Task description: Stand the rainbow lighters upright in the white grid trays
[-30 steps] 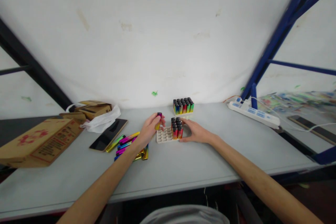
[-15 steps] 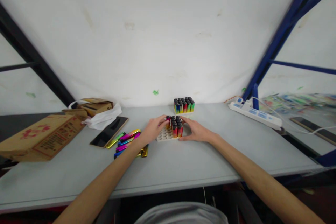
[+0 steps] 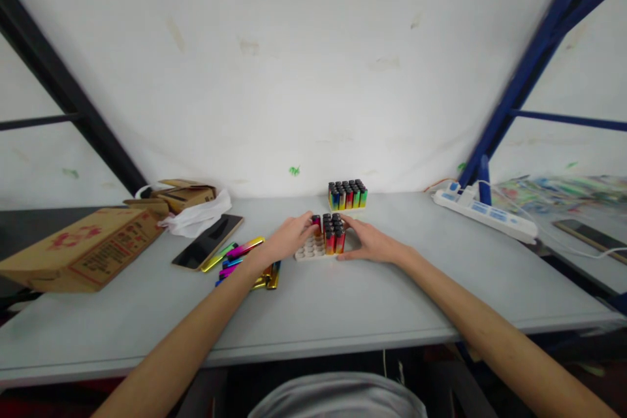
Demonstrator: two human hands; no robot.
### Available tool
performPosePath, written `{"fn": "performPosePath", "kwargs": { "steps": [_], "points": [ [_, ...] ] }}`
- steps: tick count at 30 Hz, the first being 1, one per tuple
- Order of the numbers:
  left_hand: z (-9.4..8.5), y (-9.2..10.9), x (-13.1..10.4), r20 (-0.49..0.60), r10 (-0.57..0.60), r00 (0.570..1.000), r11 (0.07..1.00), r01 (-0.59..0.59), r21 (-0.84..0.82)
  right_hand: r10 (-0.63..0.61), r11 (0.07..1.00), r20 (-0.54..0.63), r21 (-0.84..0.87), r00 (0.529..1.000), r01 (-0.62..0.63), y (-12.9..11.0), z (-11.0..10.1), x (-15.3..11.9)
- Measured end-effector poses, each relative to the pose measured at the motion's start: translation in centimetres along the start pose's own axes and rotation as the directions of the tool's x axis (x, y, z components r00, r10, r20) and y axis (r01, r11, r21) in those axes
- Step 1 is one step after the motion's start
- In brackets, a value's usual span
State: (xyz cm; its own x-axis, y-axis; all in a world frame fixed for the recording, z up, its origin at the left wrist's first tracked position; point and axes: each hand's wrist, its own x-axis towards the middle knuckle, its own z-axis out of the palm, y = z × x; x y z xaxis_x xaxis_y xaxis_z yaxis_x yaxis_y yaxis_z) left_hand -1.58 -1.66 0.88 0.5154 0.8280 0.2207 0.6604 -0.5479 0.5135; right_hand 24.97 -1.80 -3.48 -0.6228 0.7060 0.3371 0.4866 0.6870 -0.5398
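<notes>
A white tray with round holes [image 3: 310, 249] lies on the table, its right part filled with upright red lighters [image 3: 335, 240] with black tops. My left hand [image 3: 292, 236] is at the tray's left back, its fingers at a pink-red lighter [image 3: 317, 224] that stands upright there. Thumb and forefinger of my right hand [image 3: 368, 241] are spread around the right side of the tray and its lighters. Left of the tray, partly under my left forearm, is a loose pile of shiny coloured lighters [image 3: 245, 248].
Behind the tray stands a second block of lighters [image 3: 347, 196]. At the left are a phone [image 3: 208, 243], a white plastic bag [image 3: 198, 215] and cardboard boxes [image 3: 83, 248]. A power strip [image 3: 484, 212] and another phone [image 3: 592, 238] are at the right.
The view has shifted slightly. Both hands stay at the tray, with the pink-red lighter still at my left fingertips.
</notes>
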Motion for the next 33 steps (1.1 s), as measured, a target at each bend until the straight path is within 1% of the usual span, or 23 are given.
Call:
{"fn": "performPosePath", "kwargs": {
  "steps": [1, 3, 5, 7, 9, 12, 14, 16, 18, 21, 23, 24, 25, 26, 27, 29, 31, 32, 33],
  "points": [
    [-0.6, -0.2, -0.2, -0.019, 0.024, 1.000, 1.000, -0.024, 0.017, -0.004, 1.000, 0.000, 0.002, 1.000, 0.004, 0.0, 0.0, 0.0],
    [-2.1, -0.9, -0.7, -0.100, 0.052, 0.994, 0.997, -0.046, 0.061, -0.007, 1.000, -0.003, 0.003, 1.000, 0.007, 0.0, 0.0, 0.0],
    [-3.7, -1.9, -1.2, -0.174, 0.004, 0.985, 0.989, 0.022, 0.145, -0.003, 1.000, -0.004, 0.000, 1.000, 0.003, 0.1, 0.0, 0.0],
    [-4.9, -2.8, -1.7, -0.164, -0.063, 0.984, 0.966, 0.102, 0.238, 0.002, 1.000, -0.001, -0.008, 1.000, -0.002, 0.1, -0.1, 0.0],
    [-5.5, -3.4, -2.0, -0.113, -0.114, 0.987, 0.943, 0.144, 0.299, 0.007, 1.000, 0.009, -0.017, 1.000, -0.007, 0.0, -0.2, 0.0],
    [-5.1, -3.4, -2.2, -0.035, -0.169, 0.985, 0.928, 0.171, 0.332, 0.018, 0.999, 0.016, -0.026, 1.000, -0.018, -0.1, -0.3, 0.0],
    [-4.2, -3.1, -2.1, 0.002, -0.198, 0.980, 0.922, 0.185, 0.341, 0.023, 0.999, 0.017, -0.029, 1.000, -0.023, -0.2, -0.4, 0.0],
    [-3.2, -3.0, -1.8, 0.015, -0.209, 0.978, 0.919, 0.191, 0.346, 0.029, 0.999, 0.021, -0.030, 0.999, -0.029, -0.3, -0.4, 0.0],
    [-2.4, -3.2, -1.6, 0.006, -0.198, 0.980, 0.923, 0.185, 0.338, 0.032, 0.999, 0.024, -0.025, 0.999, -0.031, -0.4, -0.4, 0.0],
    [-1.5, -3.5, -1.2, -0.079, -0.156, 0.985, 0.943, 0.172, 0.284, 0.019, 1.000, 0.020, -0.011, 1.000, -0.018, -0.4, -0.4, 0.0],
    [-1.4, -3.3, -1.0, -0.163, -0.122, 0.979, 0.974, 0.150, 0.168, 0.014, 1.000, 0.014, -0.009, 1.000, -0.014, -0.3, -0.3, 0.0],
    [-1.4, -3.0, -0.9, -0.204, -0.119, 0.972, 0.989, 0.133, 0.057, 0.016, 1.000, 0.013, -0.010, 1.000, -0.016, -0.2, -0.3, 0.0],
    [-1.4, -2.5, -0.8, -0.231, -0.131, 0.964, 0.990, 0.114, -0.089, 0.020, 1.000, 0.014, -0.011, 1.000, -0.020, -0.2, -0.2, 0.0],
    [-1.5, -2.0, -0.8, -0.241, -0.158, 0.957, 0.961, 0.093, -0.260, 0.024, 1.000, 0.016, -0.013, 1.000, -0.023, -0.1, -0.2, 0.0],
    [-1.5, -1.5, -0.8, -0.228, -0.193, 0.954, 0.897, 0.078, -0.435, 0.026, 1.000, 0.019, -0.013, 0.999, -0.026, -0.1, -0.1, 0.0],
    [-1.6, -0.3, -0.9, -0.142, -0.250, 0.958, 0.696, 0.076, -0.714, 0.024, 1.000, 0.021, -0.012, 0.999, -0.024, -0.1, -0.1, 0.0],
    [-1.8, 0.7, -1.1, -0.037, -0.265, 0.964, 0.489, 0.101, -0.866, 0.018, 1.000, 0.017, -0.008, 1.000, -0.018, -0.2, -0.2, 0.0],
    [-1.9, 1.1, -1.2, 0.009, -0.260, 0.965, 0.406, 0.118, -0.906, 0.014, 1.000, 0.014, -0.004, 1.000, -0.014, -0.2, -0.2, 0.0],
    [-2.0, 1.4, -1.2, 0.050, -0.253, 0.966, 0.343, 0.138, -0.929, 0.010, 1.000, 0.013, -0.001, 1.000, -0.010, -0.3, -0.3, 0.0]
  ]
}}
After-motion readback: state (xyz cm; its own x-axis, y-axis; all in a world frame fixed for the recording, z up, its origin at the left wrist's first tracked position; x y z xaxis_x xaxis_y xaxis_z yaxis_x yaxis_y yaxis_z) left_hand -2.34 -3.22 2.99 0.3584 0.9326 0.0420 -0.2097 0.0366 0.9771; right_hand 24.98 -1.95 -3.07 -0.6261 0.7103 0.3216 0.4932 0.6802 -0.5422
